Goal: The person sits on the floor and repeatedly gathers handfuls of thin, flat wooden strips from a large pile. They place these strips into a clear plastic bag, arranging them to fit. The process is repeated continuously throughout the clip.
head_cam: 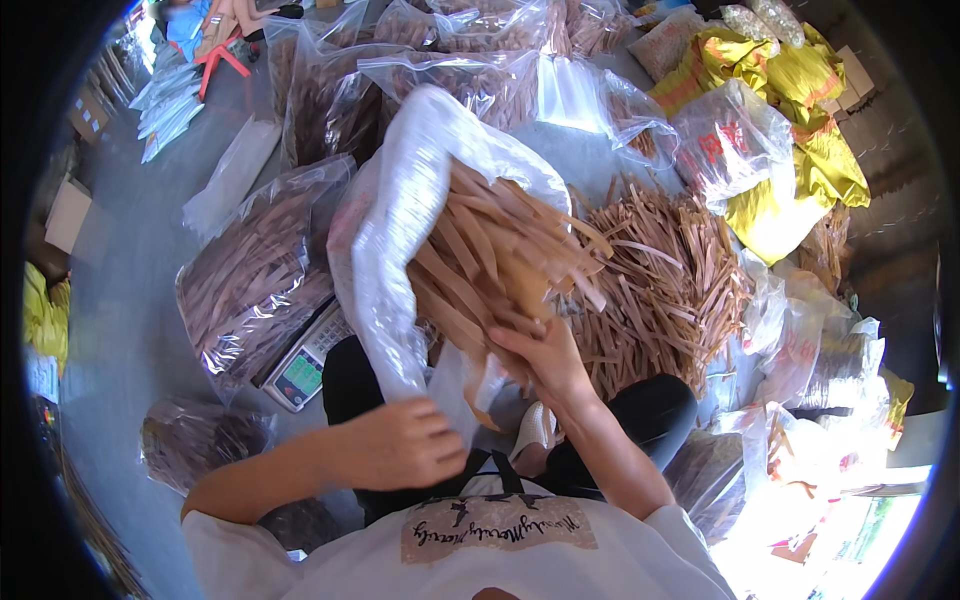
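Observation:
My right hand (551, 360) grips a bundle of flat brown strips (487, 262), with the thumb laid across them. The bundle fans out away from me, its upper part inside the mouth of a large clear plastic bag (394, 232). Curled and somewhat blurred, my left hand (409, 442) holds the near edge of this bag. One loose strip dangles between my hands. To the right of the bag, a big heap of similar strips (660, 277) lies just beyond my right knee.
A filled clear bag (251, 274) rests against a digital scale (300, 375) with a lit display on the left. More filled bags (465, 82) stand ahead. Yellow woven sacks (817, 150) are piled at right. A person (217, 26) sits at the far upper left.

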Demonstrator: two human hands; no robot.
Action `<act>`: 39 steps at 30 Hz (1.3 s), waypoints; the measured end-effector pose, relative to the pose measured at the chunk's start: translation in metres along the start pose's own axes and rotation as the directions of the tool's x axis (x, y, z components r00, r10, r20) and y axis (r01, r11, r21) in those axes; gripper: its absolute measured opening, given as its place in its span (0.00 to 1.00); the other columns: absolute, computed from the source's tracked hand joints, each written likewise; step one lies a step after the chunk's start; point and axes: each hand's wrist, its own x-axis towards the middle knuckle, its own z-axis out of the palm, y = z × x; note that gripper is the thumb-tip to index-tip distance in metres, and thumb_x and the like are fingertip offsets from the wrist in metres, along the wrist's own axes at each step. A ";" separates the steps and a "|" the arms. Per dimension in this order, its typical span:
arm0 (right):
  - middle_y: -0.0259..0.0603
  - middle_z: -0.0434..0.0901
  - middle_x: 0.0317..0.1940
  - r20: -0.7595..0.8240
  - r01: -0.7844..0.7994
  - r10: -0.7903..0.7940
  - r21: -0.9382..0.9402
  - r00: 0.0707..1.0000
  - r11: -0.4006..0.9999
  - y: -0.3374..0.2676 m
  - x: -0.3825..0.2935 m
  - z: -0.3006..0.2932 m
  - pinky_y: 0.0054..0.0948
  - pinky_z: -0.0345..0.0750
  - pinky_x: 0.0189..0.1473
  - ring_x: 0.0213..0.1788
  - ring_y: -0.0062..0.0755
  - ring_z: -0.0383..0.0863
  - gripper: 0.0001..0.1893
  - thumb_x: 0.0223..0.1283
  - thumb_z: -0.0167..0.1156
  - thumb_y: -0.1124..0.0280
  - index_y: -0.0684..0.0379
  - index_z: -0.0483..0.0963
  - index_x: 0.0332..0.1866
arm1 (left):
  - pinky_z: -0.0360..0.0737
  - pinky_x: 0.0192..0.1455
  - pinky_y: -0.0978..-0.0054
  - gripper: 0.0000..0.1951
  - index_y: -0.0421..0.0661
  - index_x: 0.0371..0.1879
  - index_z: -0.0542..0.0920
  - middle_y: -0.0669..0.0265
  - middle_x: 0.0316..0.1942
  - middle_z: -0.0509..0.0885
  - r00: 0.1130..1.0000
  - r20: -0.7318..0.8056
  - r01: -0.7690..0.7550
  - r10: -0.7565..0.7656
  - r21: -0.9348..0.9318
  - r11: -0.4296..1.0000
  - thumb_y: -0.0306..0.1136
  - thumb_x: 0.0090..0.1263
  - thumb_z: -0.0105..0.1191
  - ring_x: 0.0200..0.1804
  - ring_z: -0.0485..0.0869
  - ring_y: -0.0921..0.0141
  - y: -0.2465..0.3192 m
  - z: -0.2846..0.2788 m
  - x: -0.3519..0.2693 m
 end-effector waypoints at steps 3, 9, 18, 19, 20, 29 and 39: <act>0.50 0.80 0.34 0.006 0.127 -0.134 -0.346 0.991 0.929 0.001 0.021 0.044 0.26 0.79 0.27 0.30 0.29 0.82 0.36 0.52 0.65 0.76 0.73 0.54 0.63 | 0.71 0.36 0.79 0.07 0.46 0.29 0.78 0.72 0.26 0.73 1.000 0.023 -0.011 0.009 0.046 0.999 0.32 0.52 0.54 0.32 0.75 0.74 0.004 -0.017 0.005; 0.52 0.83 0.37 0.275 0.239 0.021 -0.869 0.961 0.433 0.003 0.027 0.058 0.36 0.78 0.41 0.39 0.49 0.83 0.34 0.53 0.65 0.61 0.71 0.63 0.60 | 0.74 0.35 0.75 0.08 0.43 0.28 0.78 0.68 0.23 0.71 0.956 -0.030 0.291 -0.292 0.218 0.931 0.29 0.49 0.56 0.30 0.75 0.71 -0.021 -0.060 -0.027; 0.39 0.82 0.39 -0.256 0.183 -0.616 -0.810 0.745 0.557 -0.043 0.074 -0.180 0.22 0.78 0.42 0.40 0.22 0.81 0.12 0.64 0.55 0.74 0.64 0.76 0.50 | 0.73 0.30 0.71 0.09 0.40 0.28 0.79 0.64 0.21 0.70 0.864 -0.217 0.502 -0.455 0.282 0.818 0.25 0.45 0.57 0.28 0.75 0.66 -0.032 -0.074 -0.055; 0.38 0.82 0.39 -0.380 0.007 -0.525 -0.805 0.761 0.593 -0.030 0.094 -0.217 0.23 0.78 0.42 0.39 0.22 0.81 0.12 0.64 0.54 0.74 0.63 0.75 0.51 | 0.73 0.30 0.71 0.08 0.40 0.27 0.79 0.63 0.20 0.69 0.859 -0.228 0.508 -0.458 0.278 0.815 0.24 0.45 0.57 0.28 0.75 0.65 -0.040 -0.078 -0.056; 0.38 0.82 0.40 -0.396 -0.004 -0.305 -0.616 0.866 0.788 -0.022 0.110 -0.214 0.23 0.79 0.43 0.39 0.23 0.81 0.13 0.65 0.54 0.73 0.63 0.74 0.52 | 0.73 0.30 0.70 0.08 0.40 0.27 0.79 0.63 0.20 0.69 0.843 -0.238 0.536 -0.483 0.287 0.794 0.24 0.45 0.57 0.27 0.75 0.65 -0.044 -0.085 -0.063; 0.38 0.80 0.43 0.091 0.011 -0.015 0.045 0.996 0.999 -0.013 0.157 -0.068 0.26 0.77 0.47 0.46 0.26 0.79 0.14 0.60 0.59 0.76 0.67 0.73 0.51 | 0.73 0.37 0.62 0.07 0.39 0.26 0.80 0.61 0.23 0.77 0.646 -0.332 0.763 -0.688 0.246 0.598 0.17 0.46 0.54 0.31 0.75 0.57 -0.061 -0.108 -0.109; 0.30 0.72 0.20 0.088 0.035 -0.003 -0.363 0.996 0.931 -0.076 0.124 -0.011 0.19 0.69 0.23 0.21 0.17 0.70 0.11 0.63 0.58 0.63 0.60 0.75 0.30 | 0.61 0.70 0.63 0.48 0.43 0.68 0.60 0.52 0.68 0.63 0.777 -0.201 0.581 -0.597 -0.135 0.802 0.38 0.46 0.70 0.69 0.63 0.55 -0.105 -0.079 0.019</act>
